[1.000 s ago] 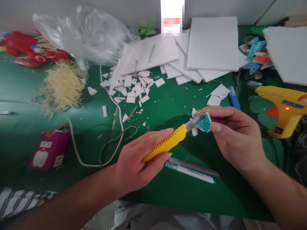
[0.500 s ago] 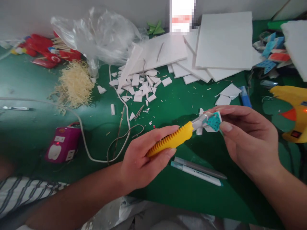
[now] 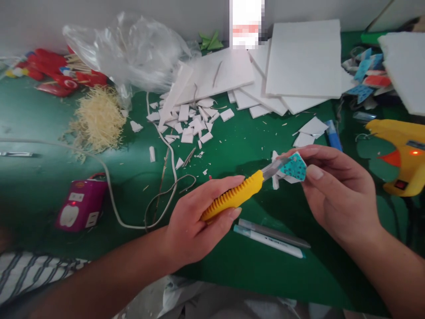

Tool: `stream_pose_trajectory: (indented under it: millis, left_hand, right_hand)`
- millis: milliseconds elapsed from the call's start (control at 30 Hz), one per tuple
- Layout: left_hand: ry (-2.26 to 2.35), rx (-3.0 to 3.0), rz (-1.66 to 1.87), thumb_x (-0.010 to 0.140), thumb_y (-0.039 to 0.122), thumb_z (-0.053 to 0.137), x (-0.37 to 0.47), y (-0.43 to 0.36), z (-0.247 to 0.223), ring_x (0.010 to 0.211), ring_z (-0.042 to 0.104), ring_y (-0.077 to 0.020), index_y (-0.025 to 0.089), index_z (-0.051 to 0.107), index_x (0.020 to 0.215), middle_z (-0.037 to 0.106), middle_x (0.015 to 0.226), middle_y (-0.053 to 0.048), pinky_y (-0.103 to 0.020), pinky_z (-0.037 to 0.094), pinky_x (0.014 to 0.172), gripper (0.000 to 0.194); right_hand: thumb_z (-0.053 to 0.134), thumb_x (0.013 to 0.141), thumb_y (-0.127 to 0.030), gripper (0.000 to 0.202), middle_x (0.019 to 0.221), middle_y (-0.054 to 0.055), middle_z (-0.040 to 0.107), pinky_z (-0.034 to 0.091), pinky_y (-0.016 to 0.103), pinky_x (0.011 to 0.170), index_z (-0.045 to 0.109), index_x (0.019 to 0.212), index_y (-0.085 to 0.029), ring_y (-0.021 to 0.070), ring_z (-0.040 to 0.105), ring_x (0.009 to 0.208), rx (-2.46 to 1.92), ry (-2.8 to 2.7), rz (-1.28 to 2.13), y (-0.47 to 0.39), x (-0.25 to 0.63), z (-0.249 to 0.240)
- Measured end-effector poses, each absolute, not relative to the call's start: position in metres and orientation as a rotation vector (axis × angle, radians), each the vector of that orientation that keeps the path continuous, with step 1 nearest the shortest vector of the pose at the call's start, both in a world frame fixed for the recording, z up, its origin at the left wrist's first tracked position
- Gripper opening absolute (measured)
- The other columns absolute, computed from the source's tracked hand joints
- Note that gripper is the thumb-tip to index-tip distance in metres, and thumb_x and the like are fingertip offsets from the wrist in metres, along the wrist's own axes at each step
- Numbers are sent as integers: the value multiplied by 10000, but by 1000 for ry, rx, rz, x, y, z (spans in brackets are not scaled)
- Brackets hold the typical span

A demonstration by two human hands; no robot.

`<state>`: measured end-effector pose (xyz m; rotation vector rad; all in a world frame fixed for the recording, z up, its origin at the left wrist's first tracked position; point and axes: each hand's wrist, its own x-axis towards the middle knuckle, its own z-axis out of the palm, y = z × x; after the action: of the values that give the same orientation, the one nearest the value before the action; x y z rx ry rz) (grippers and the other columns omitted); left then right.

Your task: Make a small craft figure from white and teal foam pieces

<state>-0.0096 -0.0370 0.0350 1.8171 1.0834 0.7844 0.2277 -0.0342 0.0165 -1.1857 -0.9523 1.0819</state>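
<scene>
My left hand (image 3: 199,221) is closed around a yellow utility knife (image 3: 234,195), its blade pointing up and to the right. The blade touches or overlaps the left edge of a small foam piece (image 3: 294,167), teal with dark spots on its face and white at the edge. My right hand (image 3: 338,186) pinches that piece between thumb and fingers at its right side. White foam scraps (image 3: 275,180) lie on the table just behind and below the blade. Nearer to me, a white marker with teal ends (image 3: 268,241) and a grey pen (image 3: 275,232) lie side by side.
White foam boards (image 3: 302,57) are stacked at the back, with foam offcuts (image 3: 187,135) before them. A yellow glue gun (image 3: 403,155) is at right. Left are a purple power socket box (image 3: 81,204), a white cable (image 3: 111,195), shredded straw (image 3: 99,117) and a plastic bag (image 3: 133,53).
The teal piece has turned so more of its spotted face shows, and the blade has shifted along its left edge. The whole view has slid slightly; both hands keep their grips.
</scene>
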Motion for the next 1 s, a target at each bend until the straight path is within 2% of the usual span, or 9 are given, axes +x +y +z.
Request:
stream_pose_trajectory:
  millis: [133, 367, 500, 800, 1000]
  left_hand:
    - [1077, 1868, 779, 945, 157, 617, -11, -38, 34, 990, 763, -163, 265, 639, 1300, 765, 1210, -20, -246, 645, 829, 372]
    - [1047, 1885, 810, 944, 134, 621, -10, -38, 33, 1015, 762, -160, 287, 625, 1316, 757, 1225, -7, -263, 643, 901, 403]
    - [1051, 1893, 798, 948, 139, 622, -10, -38, 33, 1000, 767, -160, 279, 623, 1322, 760, 1218, -15, -254, 649, 876, 399]
    - [1051, 1818, 848, 945, 143, 627, -10, -38, 30, 985, 766, -157, 265, 627, 1323, 759, 1222, -19, -235, 652, 827, 398]
    - [1087, 1851, 816, 948, 178, 627, -11, -37, 32, 914, 768, -152, 251, 635, 1320, 771, 1178, -32, -231, 655, 766, 379]
  right_hand:
    - [882, 746, -403, 194, 916, -16, 801, 623, 281, 740, 816, 910, -325, 158, 747, 880, -1191, -938, 1093, -34, 227, 18]
    - [861, 785, -343, 172, 977, -31, 808, 630, 272, 805, 813, 950, -344, 156, 755, 956, -1159, -995, 1106, -35, 230, 13]
    - [851, 800, -346, 165, 1016, -22, 805, 635, 306, 855, 814, 958, -376, 175, 754, 992, -1182, -1051, 1084, -36, 233, 10]
    - [872, 769, -377, 186, 973, -39, 808, 637, 294, 744, 820, 947, -377, 165, 748, 887, -1198, -1001, 1050, -35, 232, 13]
    - [865, 779, -377, 172, 980, -37, 810, 648, 319, 778, 816, 944, -377, 180, 757, 914, -1193, -1014, 1057, -35, 231, 14]
